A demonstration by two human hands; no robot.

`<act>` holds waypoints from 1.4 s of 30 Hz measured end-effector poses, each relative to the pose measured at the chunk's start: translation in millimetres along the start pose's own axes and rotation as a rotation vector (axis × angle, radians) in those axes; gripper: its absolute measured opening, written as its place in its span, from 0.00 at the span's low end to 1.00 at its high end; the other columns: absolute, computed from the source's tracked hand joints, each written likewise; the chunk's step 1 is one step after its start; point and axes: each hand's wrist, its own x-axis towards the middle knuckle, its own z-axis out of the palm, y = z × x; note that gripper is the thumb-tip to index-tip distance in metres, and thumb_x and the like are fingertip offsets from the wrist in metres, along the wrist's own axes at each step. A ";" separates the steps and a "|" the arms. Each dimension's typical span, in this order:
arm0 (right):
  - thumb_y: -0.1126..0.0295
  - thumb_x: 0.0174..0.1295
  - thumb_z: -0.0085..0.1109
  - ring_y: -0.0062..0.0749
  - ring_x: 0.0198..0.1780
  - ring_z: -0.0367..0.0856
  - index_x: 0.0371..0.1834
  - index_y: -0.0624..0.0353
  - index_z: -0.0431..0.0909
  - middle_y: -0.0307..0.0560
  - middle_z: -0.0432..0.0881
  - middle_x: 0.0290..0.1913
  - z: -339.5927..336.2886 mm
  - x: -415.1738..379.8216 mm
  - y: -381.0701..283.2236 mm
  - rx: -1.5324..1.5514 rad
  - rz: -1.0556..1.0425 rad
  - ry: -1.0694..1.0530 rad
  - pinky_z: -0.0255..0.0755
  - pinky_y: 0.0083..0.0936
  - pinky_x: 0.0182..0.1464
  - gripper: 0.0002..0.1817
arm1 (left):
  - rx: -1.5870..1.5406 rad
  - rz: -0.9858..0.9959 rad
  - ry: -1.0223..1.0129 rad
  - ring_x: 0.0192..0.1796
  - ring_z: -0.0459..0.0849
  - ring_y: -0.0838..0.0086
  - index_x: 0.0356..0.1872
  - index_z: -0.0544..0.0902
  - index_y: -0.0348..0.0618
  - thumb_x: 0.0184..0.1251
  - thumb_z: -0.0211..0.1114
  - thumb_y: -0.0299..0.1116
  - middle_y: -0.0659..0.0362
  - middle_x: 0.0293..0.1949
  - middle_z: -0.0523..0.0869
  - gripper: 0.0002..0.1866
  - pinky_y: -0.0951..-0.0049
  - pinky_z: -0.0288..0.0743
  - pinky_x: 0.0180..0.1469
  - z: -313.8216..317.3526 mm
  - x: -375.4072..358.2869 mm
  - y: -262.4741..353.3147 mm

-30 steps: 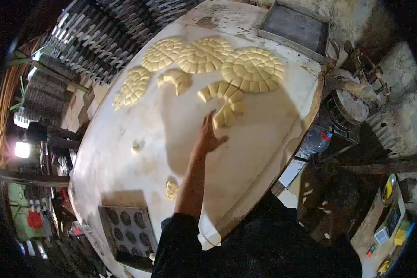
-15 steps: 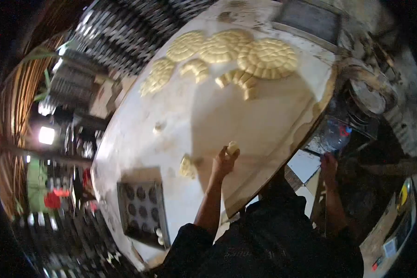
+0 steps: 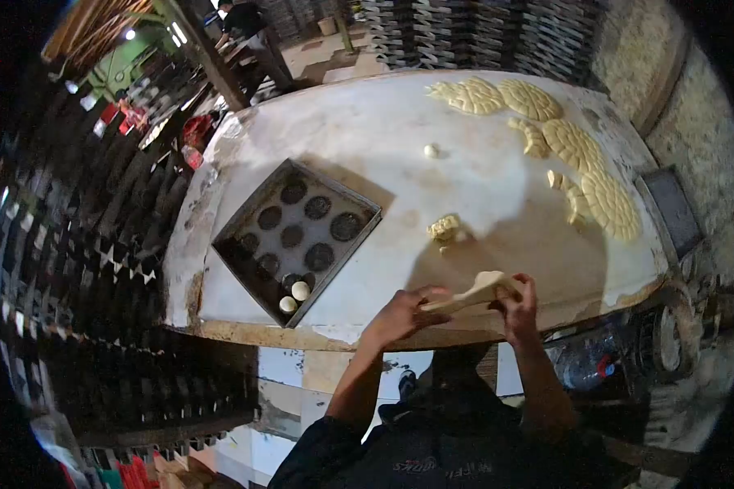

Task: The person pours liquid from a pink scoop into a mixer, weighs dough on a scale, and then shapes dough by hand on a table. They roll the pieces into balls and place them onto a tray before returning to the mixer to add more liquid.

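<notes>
A strip of pale dough (image 3: 483, 288) is stretched in the air between my two hands, above the table's front edge. My left hand (image 3: 401, 316) pinches its left end, and my right hand (image 3: 515, 310) grips the thicker right end. Just beyond them a small clump of dough pieces (image 3: 444, 229) lies on the table. To the left is a dark metal tray (image 3: 235, 287) with round marks on its bottom. Two smooth dough balls (image 3: 300, 291) sit in its near corner. Another dough ball (image 3: 431, 151) lies farther back.
Several scored dough rounds (image 3: 610, 204) and curved dough pieces cover the table's right side. A second dark tray (image 3: 671, 210) stands at the right edge. Stacked trays (image 3: 481, 37) rise behind the table. A person (image 3: 253, 37) stands in the far background.
My view has swung left, bringing the tray nearer the middle. The right hand has come up from beside the table to the dough, which was a small lump in my left hand and is now stretched.
</notes>
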 end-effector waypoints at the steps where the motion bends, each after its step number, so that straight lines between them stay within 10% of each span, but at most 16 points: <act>1: 0.69 0.66 0.55 0.35 0.47 0.76 0.57 0.57 0.65 0.47 0.73 0.52 -1.7 4.0 -7.6 0.048 0.011 0.165 0.75 0.34 0.42 0.18 | -0.077 0.011 0.012 0.38 0.86 0.66 0.54 0.79 0.45 0.62 0.69 0.42 0.47 0.42 0.86 0.22 0.66 0.79 0.45 0.7 -4.7 -14.8; 3: 0.65 0.66 0.53 0.36 0.47 0.76 0.55 0.57 0.66 0.47 0.73 0.52 -39.3 32.4 3.8 0.053 -0.162 0.404 0.73 0.32 0.41 0.17 | -0.049 0.088 0.124 0.36 0.85 0.67 0.50 0.81 0.45 0.66 0.65 0.40 0.47 0.41 0.87 0.16 0.71 0.77 0.41 9.2 -15.9 -48.2; 6: 0.51 0.65 0.51 0.41 0.42 0.76 0.49 0.58 0.69 0.50 0.73 0.47 -104.3 65.1 29.8 -0.285 -0.385 0.499 0.71 0.34 0.40 0.21 | -0.188 -0.378 0.232 0.45 0.84 0.64 0.53 0.80 0.47 0.68 0.62 0.38 0.50 0.51 0.84 0.16 0.65 0.73 0.46 33.0 -33.1 -106.3; 7: 0.51 0.65 0.51 0.41 0.42 0.76 0.49 0.58 0.69 0.50 0.73 0.47 -141.2 71.6 61.0 -0.273 -0.385 0.493 0.71 0.34 0.40 0.21 | 0.303 -0.180 0.241 0.45 0.80 0.59 0.55 0.79 0.47 0.62 0.65 0.39 0.50 0.52 0.81 0.20 0.60 0.71 0.46 55.5 -42.4 -155.5; 9: 0.44 0.62 0.48 0.49 0.39 0.72 0.37 0.61 0.71 0.54 0.71 0.42 -197.3 90.7 103.0 -1.103 -0.503 -0.192 0.67 0.44 0.47 0.26 | 0.798 0.021 0.247 0.44 0.76 0.54 0.56 0.78 0.46 0.57 0.68 0.40 0.51 0.53 0.79 0.24 0.55 0.68 0.45 54.9 -33.4 -175.7; 12: 0.42 0.60 0.44 0.56 0.39 0.68 0.28 0.62 0.69 0.57 0.69 0.38 -185.7 108.3 62.6 -1.470 -0.739 -0.250 0.59 0.52 0.52 0.28 | 0.844 -0.029 0.408 0.51 0.69 0.52 0.62 0.75 0.49 0.48 0.70 0.49 0.51 0.51 0.74 0.36 0.51 0.64 0.47 22.2 -6.1 -147.3; 18: 0.56 0.59 0.49 0.61 0.50 0.69 0.32 0.65 0.71 0.61 0.71 0.39 -89.7 150.4 59.1 -1.216 -0.663 -0.245 0.57 0.54 0.61 0.18 | 0.436 -0.151 0.731 0.36 0.75 0.55 0.36 0.76 0.43 0.52 0.72 0.42 0.54 0.29 0.79 0.18 0.53 0.67 0.43 81.8 98.4 -125.1; 24: 0.65 0.55 0.54 0.61 0.58 0.68 0.38 0.70 0.72 0.64 0.74 0.43 -186.6 120.0 75.6 -1.060 -0.492 -0.784 0.56 0.56 0.67 0.16 | 0.614 -0.009 0.234 0.57 0.75 0.47 0.45 0.79 0.46 0.55 0.68 0.40 0.51 0.43 0.81 0.17 0.51 0.63 0.63 116.9 0.3 -132.2; 26: 0.68 0.55 0.53 0.59 0.57 0.69 0.37 0.68 0.72 0.61 0.75 0.43 -191.1 165.4 56.5 -1.524 -0.820 -0.493 0.57 0.54 0.67 0.13 | 0.770 -0.090 0.434 0.48 0.76 0.51 0.40 0.80 0.46 0.53 0.68 0.38 0.53 0.39 0.81 0.14 0.53 0.67 0.53 73.9 3.7 -158.8; 30: 0.69 0.57 0.50 0.57 0.50 0.70 0.36 0.68 0.72 0.60 0.73 0.40 -112.8 206.6 41.3 -1.235 -0.745 -0.275 0.58 0.53 0.65 0.11 | 0.633 -0.171 0.677 0.40 0.75 0.55 0.32 0.78 0.43 0.54 0.67 0.33 0.54 0.35 0.79 0.09 0.55 0.68 0.43 53.7 105.9 -118.7; 37: 0.69 0.57 0.51 0.55 0.46 0.70 0.35 0.66 0.72 0.58 0.73 0.38 -179.1 165.6 44.5 -1.221 -0.795 -0.655 0.59 0.52 0.64 0.10 | 0.655 -0.085 0.446 0.47 0.77 0.47 0.47 0.78 0.43 0.57 0.67 0.33 0.48 0.48 0.79 0.16 0.48 0.67 0.58 105.6 9.5 -165.8; 39: 0.68 0.57 0.52 0.55 0.46 0.70 0.33 0.66 0.72 0.58 0.73 0.37 -189.2 199.5 33.1 -1.314 -0.662 -0.399 0.61 0.50 0.61 0.10 | 1.081 -0.125 0.540 0.48 0.77 0.50 0.41 0.80 0.45 0.54 0.66 0.34 0.51 0.44 0.81 0.14 0.46 0.65 0.57 71.6 -1.9 -208.2; 42: 0.69 0.57 0.52 0.53 0.45 0.69 0.32 0.64 0.71 0.56 0.72 0.36 -137.8 233.0 43.4 -1.389 -0.736 -0.006 0.62 0.49 0.56 0.08 | 0.640 -0.108 0.683 0.45 0.75 0.51 0.34 0.79 0.45 0.49 0.66 0.34 0.54 0.37 0.81 0.11 0.52 0.66 0.53 26.9 82.1 -150.6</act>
